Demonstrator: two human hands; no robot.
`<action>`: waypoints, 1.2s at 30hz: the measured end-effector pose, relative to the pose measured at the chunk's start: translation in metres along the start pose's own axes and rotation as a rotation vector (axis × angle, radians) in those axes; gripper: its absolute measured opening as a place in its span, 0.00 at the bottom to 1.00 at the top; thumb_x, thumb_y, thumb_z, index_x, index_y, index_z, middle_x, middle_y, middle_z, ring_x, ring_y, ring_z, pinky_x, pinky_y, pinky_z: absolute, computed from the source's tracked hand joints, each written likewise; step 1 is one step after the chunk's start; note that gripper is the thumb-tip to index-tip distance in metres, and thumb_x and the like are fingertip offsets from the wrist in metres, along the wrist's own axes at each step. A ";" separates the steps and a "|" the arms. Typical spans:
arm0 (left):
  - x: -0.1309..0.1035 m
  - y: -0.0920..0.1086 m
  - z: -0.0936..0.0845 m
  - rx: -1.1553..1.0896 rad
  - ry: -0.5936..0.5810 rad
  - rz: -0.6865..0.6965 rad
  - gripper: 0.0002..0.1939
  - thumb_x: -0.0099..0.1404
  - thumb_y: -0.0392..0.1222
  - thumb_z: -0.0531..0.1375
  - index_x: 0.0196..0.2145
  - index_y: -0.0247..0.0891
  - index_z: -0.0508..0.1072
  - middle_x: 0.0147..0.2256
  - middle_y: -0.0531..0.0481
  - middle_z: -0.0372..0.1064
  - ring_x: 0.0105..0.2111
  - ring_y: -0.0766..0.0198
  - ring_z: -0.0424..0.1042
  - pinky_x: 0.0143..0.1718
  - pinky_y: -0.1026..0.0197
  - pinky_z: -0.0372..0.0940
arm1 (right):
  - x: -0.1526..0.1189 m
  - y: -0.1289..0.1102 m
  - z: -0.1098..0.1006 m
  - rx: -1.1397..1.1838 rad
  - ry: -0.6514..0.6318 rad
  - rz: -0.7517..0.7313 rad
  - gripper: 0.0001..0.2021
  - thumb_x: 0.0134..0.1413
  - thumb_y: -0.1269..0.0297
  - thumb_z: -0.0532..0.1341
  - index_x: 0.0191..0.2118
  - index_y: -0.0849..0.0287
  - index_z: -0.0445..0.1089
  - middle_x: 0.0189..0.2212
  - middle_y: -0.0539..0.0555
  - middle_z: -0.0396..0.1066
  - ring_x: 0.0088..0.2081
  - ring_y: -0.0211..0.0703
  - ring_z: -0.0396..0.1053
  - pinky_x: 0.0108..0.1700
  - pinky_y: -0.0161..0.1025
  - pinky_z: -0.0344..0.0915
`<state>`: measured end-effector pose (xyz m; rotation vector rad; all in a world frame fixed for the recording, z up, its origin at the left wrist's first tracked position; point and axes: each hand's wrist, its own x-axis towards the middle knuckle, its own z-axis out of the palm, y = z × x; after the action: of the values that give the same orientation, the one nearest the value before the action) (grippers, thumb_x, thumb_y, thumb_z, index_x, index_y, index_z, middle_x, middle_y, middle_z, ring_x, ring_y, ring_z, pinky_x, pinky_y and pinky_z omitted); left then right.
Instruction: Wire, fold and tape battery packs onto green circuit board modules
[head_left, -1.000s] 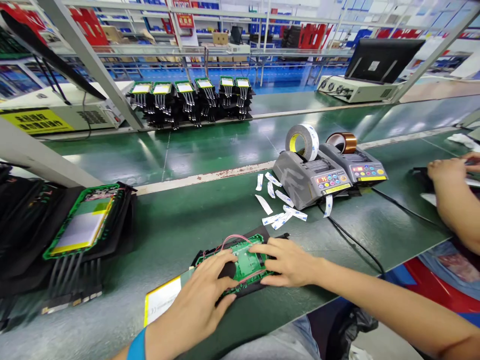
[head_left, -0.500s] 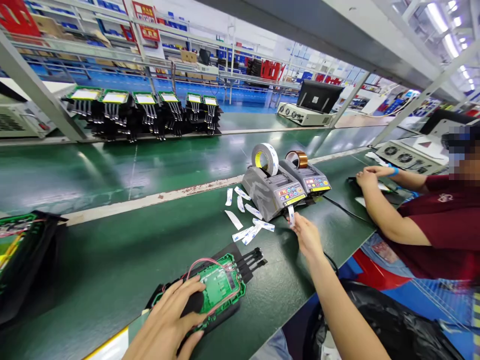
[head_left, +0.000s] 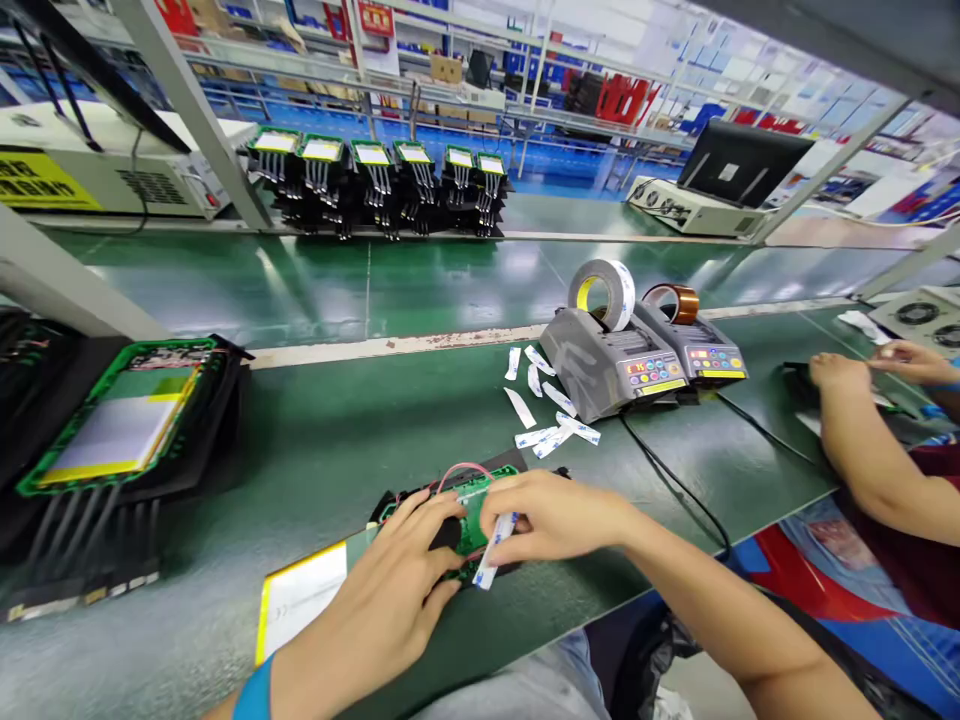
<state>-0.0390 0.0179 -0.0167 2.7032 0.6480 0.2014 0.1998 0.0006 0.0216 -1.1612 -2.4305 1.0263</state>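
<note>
My right hand [head_left: 551, 515] is closed on a white tape strip [head_left: 495, 550] with blue print, held over the green circuit board [head_left: 474, 520]. My left hand [head_left: 405, 560] rests on the board's left part with its fingers apart. Under both hands lies the board in its black case, partly hidden, with a pink wire arching at its top. A white pouch with yellow edges [head_left: 304, 598] lies to the left of the board, partly behind my left wrist. Several loose tape strips [head_left: 519, 407] are scattered behind the board, beside the grey tape dispenser [head_left: 611, 365].
A second dispenser [head_left: 697, 345] holds amber tape. Black cables run to the bench's front edge. At the left sits a cased unit [head_left: 127, 410] with a white pouch. Stacked units [head_left: 382, 185] stand at the back. Another person's hands [head_left: 840, 375] work at the right.
My right hand has come from the dispenser to the board, bringing a tape strip with it. My left hand remains on the board. The view has turned left.
</note>
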 end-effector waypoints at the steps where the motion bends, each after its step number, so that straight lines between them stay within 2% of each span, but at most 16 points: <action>1: -0.001 0.000 0.001 -0.010 0.009 -0.005 0.14 0.65 0.34 0.53 0.44 0.47 0.72 0.59 0.47 0.54 0.62 0.52 0.52 0.62 0.37 0.53 | 0.013 0.004 0.000 -0.063 -0.094 -0.027 0.08 0.55 0.59 0.63 0.34 0.58 0.68 0.31 0.47 0.69 0.34 0.35 0.67 0.34 0.31 0.58; 4: -0.003 0.000 0.004 -0.063 0.054 -0.037 0.11 0.64 0.36 0.54 0.41 0.46 0.73 0.58 0.46 0.57 0.62 0.49 0.52 0.61 0.35 0.53 | 0.036 0.011 -0.004 -0.259 -0.277 -0.052 0.09 0.56 0.58 0.62 0.36 0.58 0.67 0.34 0.49 0.70 0.36 0.38 0.68 0.30 0.33 0.54; 9: -0.001 0.000 0.000 -0.178 0.087 -0.044 0.11 0.64 0.36 0.56 0.42 0.47 0.73 0.54 0.47 0.62 0.60 0.52 0.57 0.62 0.40 0.54 | 0.045 0.002 -0.009 -0.471 -0.400 -0.062 0.09 0.60 0.57 0.58 0.38 0.57 0.67 0.36 0.49 0.70 0.35 0.37 0.69 0.23 0.34 0.44; 13: -0.001 0.000 -0.002 -0.201 0.125 -0.018 0.12 0.63 0.34 0.56 0.42 0.44 0.73 0.54 0.45 0.62 0.60 0.53 0.57 0.62 0.42 0.54 | 0.046 -0.001 -0.004 -0.583 -0.388 -0.093 0.08 0.57 0.59 0.61 0.38 0.57 0.66 0.37 0.47 0.70 0.34 0.36 0.70 0.21 0.35 0.42; 18: -0.003 -0.001 0.003 -0.179 0.184 -0.006 0.14 0.64 0.33 0.54 0.45 0.43 0.71 0.56 0.44 0.60 0.61 0.53 0.55 0.62 0.42 0.55 | 0.043 0.002 0.006 -0.612 -0.330 -0.084 0.09 0.58 0.57 0.60 0.38 0.57 0.66 0.36 0.47 0.71 0.31 0.37 0.69 0.21 0.36 0.41; 22: -0.002 -0.001 0.003 -0.160 0.148 -0.013 0.10 0.65 0.35 0.53 0.42 0.41 0.72 0.54 0.43 0.60 0.62 0.53 0.53 0.63 0.41 0.53 | 0.036 0.000 0.016 -0.684 -0.222 0.002 0.13 0.56 0.55 0.62 0.42 0.57 0.65 0.35 0.49 0.70 0.31 0.41 0.69 0.21 0.36 0.42; 25: -0.003 -0.001 0.003 -0.157 0.122 -0.016 0.10 0.66 0.35 0.52 0.40 0.41 0.72 0.53 0.43 0.59 0.62 0.53 0.53 0.63 0.41 0.51 | 0.029 -0.003 0.022 -0.729 -0.114 0.039 0.16 0.54 0.55 0.63 0.44 0.57 0.64 0.35 0.50 0.69 0.34 0.45 0.68 0.22 0.37 0.48; 29: -0.006 -0.001 0.006 -0.112 0.093 -0.050 0.10 0.65 0.34 0.52 0.40 0.40 0.72 0.59 0.43 0.50 0.64 0.49 0.47 0.62 0.40 0.55 | 0.019 -0.003 0.028 -0.742 0.027 0.044 0.19 0.51 0.55 0.65 0.46 0.57 0.63 0.41 0.54 0.66 0.38 0.47 0.65 0.30 0.40 0.60; 33: -0.007 0.000 0.005 -0.124 0.079 -0.063 0.11 0.65 0.34 0.52 0.42 0.43 0.71 0.57 0.45 0.53 0.62 0.49 0.49 0.61 0.39 0.55 | 0.016 0.012 0.033 -0.552 0.274 0.130 0.30 0.42 0.51 0.70 0.49 0.60 0.61 0.45 0.59 0.61 0.45 0.52 0.61 0.45 0.48 0.63; 36: -0.005 0.000 0.002 -0.147 0.048 -0.069 0.11 0.65 0.34 0.53 0.41 0.43 0.71 0.55 0.47 0.55 0.61 0.50 0.51 0.61 0.39 0.55 | 0.024 0.027 0.037 -0.355 0.369 0.249 0.30 0.45 0.56 0.68 0.52 0.59 0.57 0.44 0.57 0.62 0.44 0.48 0.63 0.44 0.44 0.64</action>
<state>-0.0425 0.0149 -0.0183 2.5385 0.7111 0.2855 0.1817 0.0123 -0.0252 -1.6347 -2.2585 0.3872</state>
